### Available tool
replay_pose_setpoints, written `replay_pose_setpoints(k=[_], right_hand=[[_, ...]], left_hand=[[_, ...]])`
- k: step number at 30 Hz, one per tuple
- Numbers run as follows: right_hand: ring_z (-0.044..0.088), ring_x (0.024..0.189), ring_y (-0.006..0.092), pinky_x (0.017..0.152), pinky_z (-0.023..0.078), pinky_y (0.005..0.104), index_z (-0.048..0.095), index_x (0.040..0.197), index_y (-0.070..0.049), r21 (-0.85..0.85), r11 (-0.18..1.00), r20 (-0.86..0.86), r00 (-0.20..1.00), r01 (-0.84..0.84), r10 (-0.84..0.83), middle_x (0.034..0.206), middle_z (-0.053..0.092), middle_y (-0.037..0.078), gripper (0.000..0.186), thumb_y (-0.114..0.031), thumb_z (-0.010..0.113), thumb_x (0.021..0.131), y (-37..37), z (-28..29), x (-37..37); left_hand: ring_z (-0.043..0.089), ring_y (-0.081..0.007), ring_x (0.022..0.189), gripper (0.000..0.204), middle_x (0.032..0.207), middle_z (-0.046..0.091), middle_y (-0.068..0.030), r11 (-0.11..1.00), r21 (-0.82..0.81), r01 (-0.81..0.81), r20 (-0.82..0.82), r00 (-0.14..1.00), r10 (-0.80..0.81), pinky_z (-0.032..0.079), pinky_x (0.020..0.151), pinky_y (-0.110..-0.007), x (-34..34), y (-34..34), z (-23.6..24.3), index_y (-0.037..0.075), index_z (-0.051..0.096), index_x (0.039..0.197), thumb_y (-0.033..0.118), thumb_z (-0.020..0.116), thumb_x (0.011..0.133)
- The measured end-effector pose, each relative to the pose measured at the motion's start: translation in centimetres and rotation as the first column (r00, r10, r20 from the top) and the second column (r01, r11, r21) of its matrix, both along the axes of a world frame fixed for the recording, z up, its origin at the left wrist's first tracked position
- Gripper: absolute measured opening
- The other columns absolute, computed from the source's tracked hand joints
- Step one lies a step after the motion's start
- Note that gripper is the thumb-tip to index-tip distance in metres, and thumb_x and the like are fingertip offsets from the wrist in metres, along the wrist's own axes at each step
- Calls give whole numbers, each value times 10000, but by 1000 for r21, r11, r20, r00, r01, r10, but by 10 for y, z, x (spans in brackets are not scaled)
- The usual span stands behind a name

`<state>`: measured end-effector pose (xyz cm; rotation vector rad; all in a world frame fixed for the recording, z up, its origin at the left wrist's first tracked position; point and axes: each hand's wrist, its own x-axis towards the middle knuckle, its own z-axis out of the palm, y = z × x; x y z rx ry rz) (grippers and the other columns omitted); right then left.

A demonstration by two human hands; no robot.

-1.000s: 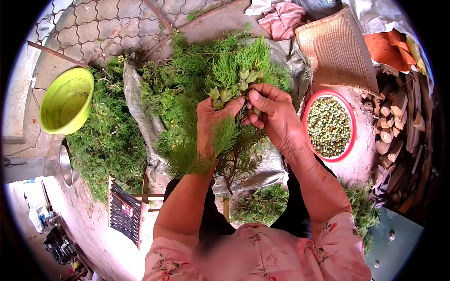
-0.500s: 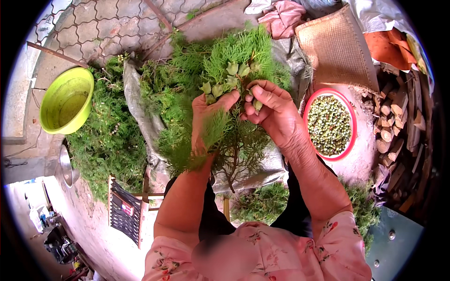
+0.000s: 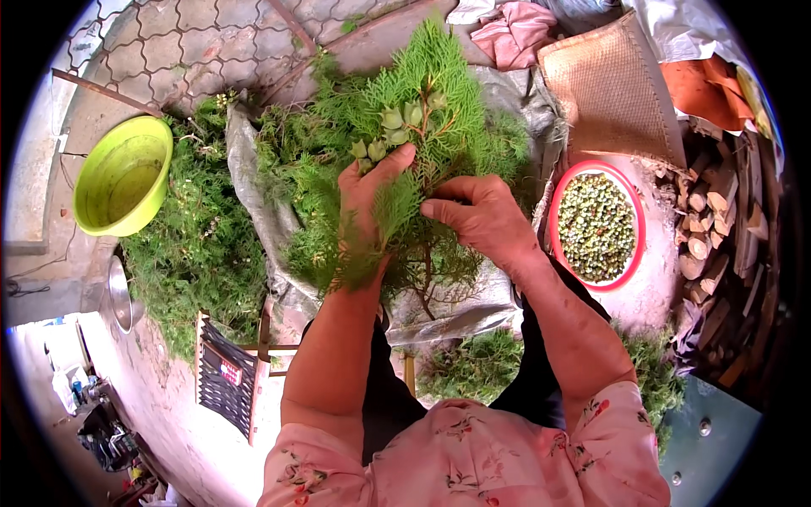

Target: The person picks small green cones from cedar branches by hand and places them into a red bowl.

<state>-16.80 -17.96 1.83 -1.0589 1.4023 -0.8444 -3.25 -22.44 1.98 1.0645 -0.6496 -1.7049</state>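
Note:
A feathery green arborvitae branch (image 3: 439, 80) with several pale green cones (image 3: 393, 122) is held up in front of me. My left hand (image 3: 363, 198) is closed round it, thumb just below the cones, with some sprays hanging over the wrist. Just right of the left hand, my right hand (image 3: 486, 220) pinches at the branch's stem between thumb and fingers. Whether a loose cone sits in the right palm is hidden. Beneath both hands, more cut greenery (image 3: 296, 169) lies on a grey plastic sheet (image 3: 253, 186).
On the right stands a red-rimmed basin (image 3: 639, 228) full of picked cones (image 3: 596, 224), beside stacked firewood (image 3: 705, 211) and a woven mat (image 3: 608, 84). A yellow-green basin (image 3: 93, 211) stands left, next to a large greenery heap (image 3: 194, 253). A small woven-seat chair (image 3: 226, 372) is nearer me.
My right hand has dropped from the cones to the stem lower down, and the cone in its fingers no longer shows. The branch has tipped farther away from me.

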Motion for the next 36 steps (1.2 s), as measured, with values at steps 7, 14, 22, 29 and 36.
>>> replay_pose_setpoints(k=[7, 14, 22, 29, 36], right_hand=[[399, 444, 56, 413, 329, 223, 634, 799, 34, 137, 987, 297, 946, 90, -127, 565, 517, -15, 191, -148, 653, 747, -1, -16, 9], [423, 449, 60, 397, 342, 209, 633, 783, 28, 115, 959, 320, 905, 257, -281, 584, 531, -7, 151, -111, 670, 738, -6, -15, 4], [401, 379, 55, 337, 247, 188, 601, 780, -30, 116, 886, 265, 846, 448, -462, 533, 503, -15, 123, -129, 668, 751, -14, -14, -7], [392, 389, 49, 349, 251, 186, 590, 771, -32, 147, 877, 353, 804, 458, -479, 536, 493, -23, 116, -133, 647, 764, -12, -6, -7], [403, 422, 55, 377, 259, 188, 575, 804, -41, 169, 901, 378, 818, 399, -434, 552, 487, -28, 159, -174, 654, 769, -9, -7, -1]], left_hand=[[567, -118, 608, 174, 743, 586, -14, 998, 28, 53, -31, 998, -52, 463, 557, -243, -5, 0, 5, 27, 605, 892, 122, 650, 754], [586, -145, 693, 373, 907, 612, -93, 979, -194, -66, 5, 998, 68, 477, 608, -231, 29, -22, 14, -24, 483, 1114, 143, 599, 801], [607, -154, 799, 120, 870, 633, -109, 535, -843, -52, 301, 778, 551, 493, 704, -252, 14, -8, 31, -2, 618, 919, 24, 547, 826], [571, -271, 712, 104, 783, 621, -80, 550, -500, 669, 831, 190, 523, 409, 713, -364, 21, -7, -3, 74, 630, 785, 169, 621, 743], [544, -248, 841, 63, 854, 613, -67, 552, -293, 780, 839, -67, 540, 389, 758, -357, 20, -6, -7, 78, 621, 727, 135, 605, 704]])
